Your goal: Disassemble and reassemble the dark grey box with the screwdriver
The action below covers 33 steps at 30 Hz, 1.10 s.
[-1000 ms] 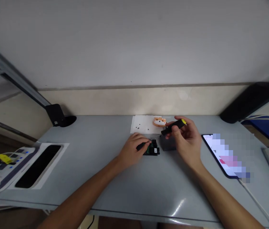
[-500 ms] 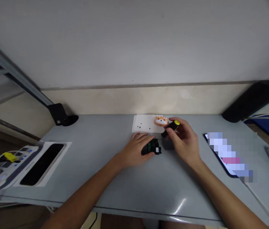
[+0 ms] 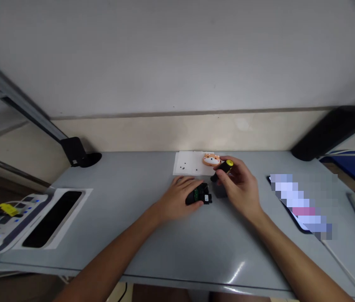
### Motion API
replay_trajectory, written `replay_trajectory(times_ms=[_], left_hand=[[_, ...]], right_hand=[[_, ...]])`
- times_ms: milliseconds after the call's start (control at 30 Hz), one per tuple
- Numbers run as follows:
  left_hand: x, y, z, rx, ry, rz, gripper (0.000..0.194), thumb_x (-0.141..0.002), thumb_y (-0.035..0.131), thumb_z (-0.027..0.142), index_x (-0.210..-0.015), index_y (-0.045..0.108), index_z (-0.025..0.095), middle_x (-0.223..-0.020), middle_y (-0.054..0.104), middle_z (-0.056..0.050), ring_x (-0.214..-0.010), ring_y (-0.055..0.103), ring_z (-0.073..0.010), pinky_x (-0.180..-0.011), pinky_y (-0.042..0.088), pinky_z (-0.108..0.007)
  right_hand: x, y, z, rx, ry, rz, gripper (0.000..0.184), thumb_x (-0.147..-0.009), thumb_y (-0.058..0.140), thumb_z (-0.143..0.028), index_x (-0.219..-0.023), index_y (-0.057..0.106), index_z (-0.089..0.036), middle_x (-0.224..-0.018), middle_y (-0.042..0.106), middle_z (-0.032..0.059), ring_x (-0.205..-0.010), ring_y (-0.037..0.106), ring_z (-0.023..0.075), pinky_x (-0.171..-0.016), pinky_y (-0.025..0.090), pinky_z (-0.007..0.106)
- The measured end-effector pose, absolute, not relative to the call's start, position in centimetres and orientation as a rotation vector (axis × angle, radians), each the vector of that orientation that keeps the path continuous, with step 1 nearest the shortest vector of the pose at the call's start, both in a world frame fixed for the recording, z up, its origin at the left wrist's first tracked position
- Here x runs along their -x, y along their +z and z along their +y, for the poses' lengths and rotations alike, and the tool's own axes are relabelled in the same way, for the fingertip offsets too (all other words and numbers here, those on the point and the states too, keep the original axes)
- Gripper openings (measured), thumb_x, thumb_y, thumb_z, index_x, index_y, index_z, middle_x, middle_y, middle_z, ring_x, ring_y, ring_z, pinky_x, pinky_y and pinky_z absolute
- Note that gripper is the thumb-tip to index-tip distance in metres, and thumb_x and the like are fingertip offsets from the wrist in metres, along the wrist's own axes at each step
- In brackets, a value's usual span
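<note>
My left hand (image 3: 179, 197) is closed around the left side of a small opened black device (image 3: 207, 198) on the desk. A green circuit board (image 3: 196, 193) and a pale label show on the device. In my right hand (image 3: 241, 183) is a screwdriver (image 3: 222, 170) with a black handle and a yellow end cap, tilted so that its thin shaft points down-left at the device. Whether the tip touches a screw is too small to tell. A dark block-like thing (image 3: 220, 191) lies beside the device, partly under my right hand.
Behind my hands, white paper (image 3: 190, 165) bears several tiny dark screws and an orange-and-white animal-face case (image 3: 211, 160). A lit phone (image 3: 297, 205) with a cable lies right. A dark phone (image 3: 53, 219) and a power strip (image 3: 23, 224) with cables are left.
The screwdriver and my right hand have shifted slightly left and down. My left hand stays on the black device. The whole view has moved a little.
</note>
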State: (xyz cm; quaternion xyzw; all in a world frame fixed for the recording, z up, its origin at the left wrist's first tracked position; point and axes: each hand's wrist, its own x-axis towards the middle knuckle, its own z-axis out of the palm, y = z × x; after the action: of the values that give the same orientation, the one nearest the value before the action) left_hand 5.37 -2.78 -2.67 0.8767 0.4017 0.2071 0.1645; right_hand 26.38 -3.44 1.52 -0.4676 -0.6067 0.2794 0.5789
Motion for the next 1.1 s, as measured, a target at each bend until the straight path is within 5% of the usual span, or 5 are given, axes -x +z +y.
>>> replay_trajectory(times_ms=[1100], left_hand=[[-5.61, -2.38, -3.04, -2.461, 0.627, 1.094, 0.044, -0.094, 0.07, 0.027, -0.136, 0.058, 0.026, -0.144, 0.066, -0.008, -0.135, 0.057, -0.0294, -0.117, 0.042, -0.051]], right_hand=[[-26.44, 2.35, -4.22, 1.056, 0.64, -1.637, 0.023, -0.089, 0.07, -0.032, -0.11, 0.072, -0.025, -0.093, 0.078, 0.0038, -0.068, 0.069, 0.015, -0.061, 0.059, 0.028]])
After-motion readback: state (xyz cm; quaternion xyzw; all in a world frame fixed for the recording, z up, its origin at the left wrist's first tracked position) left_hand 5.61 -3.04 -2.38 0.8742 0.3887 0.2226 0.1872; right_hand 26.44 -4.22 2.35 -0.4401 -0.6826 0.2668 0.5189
